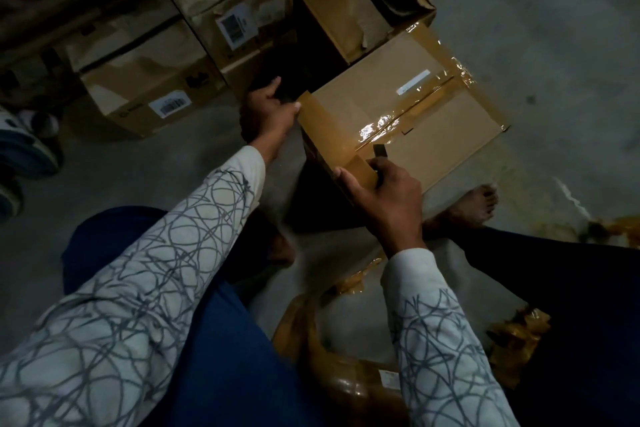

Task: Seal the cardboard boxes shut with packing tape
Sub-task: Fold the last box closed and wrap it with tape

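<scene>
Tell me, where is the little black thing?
In the head view, the small black tool pokes up from the right hand, just right of centre, at the near edge of the taped box.

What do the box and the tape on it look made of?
Box: brown cardboard, matt, with a dull even face and folded flaps meeting at a seam. Tape: probably thin brownish see-through plastic film; it is glossy, wrinkles and throws bright glints.
</scene>
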`<state>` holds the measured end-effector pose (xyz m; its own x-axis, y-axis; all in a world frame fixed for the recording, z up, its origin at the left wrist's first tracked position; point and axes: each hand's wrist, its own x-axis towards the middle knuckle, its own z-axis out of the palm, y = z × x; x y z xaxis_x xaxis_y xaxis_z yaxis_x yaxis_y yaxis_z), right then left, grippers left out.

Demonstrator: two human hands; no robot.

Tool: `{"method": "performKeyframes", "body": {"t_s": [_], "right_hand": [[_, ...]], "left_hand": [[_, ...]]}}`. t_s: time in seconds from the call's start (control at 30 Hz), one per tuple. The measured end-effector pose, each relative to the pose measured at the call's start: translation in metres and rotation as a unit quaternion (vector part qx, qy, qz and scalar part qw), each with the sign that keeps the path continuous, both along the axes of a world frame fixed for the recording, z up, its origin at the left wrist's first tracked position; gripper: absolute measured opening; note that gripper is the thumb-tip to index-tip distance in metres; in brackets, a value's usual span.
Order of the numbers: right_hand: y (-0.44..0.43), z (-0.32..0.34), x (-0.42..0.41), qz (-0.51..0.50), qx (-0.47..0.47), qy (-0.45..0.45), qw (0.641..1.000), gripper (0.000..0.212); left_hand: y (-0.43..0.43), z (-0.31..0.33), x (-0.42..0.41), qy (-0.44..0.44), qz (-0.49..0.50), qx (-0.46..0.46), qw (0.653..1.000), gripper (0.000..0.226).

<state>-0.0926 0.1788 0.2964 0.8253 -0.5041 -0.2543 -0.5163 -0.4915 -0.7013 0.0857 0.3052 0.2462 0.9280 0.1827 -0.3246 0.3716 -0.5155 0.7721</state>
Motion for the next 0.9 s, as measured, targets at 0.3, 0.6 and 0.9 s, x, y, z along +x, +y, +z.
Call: {"method": "performKeyframes", "body": {"t_s": [0.3, 0.6, 0.9], "right_hand": [[0.001, -0.007, -0.006, 0.033, 0.02, -0.008, 0.999, 0.065], [-0.012, -0.01, -0.01, 0.06, 0.024, 0.004, 0.998, 0.063], [-0.028, -0.002, -0.048, 0.103, -0.011, 0.0, 0.995, 0.052]], "left_hand": [[0.0, -0.004, -0.005, -0.16, -0.153, 0.193, 0.956, 0.016], [0.001, -0.006, -0.003, -0.117, -0.151, 0.16, 0.968, 0.018], [0.002, -0.006, -0.006, -0.072, -0.12, 0.102, 0.985, 0.011]]}}
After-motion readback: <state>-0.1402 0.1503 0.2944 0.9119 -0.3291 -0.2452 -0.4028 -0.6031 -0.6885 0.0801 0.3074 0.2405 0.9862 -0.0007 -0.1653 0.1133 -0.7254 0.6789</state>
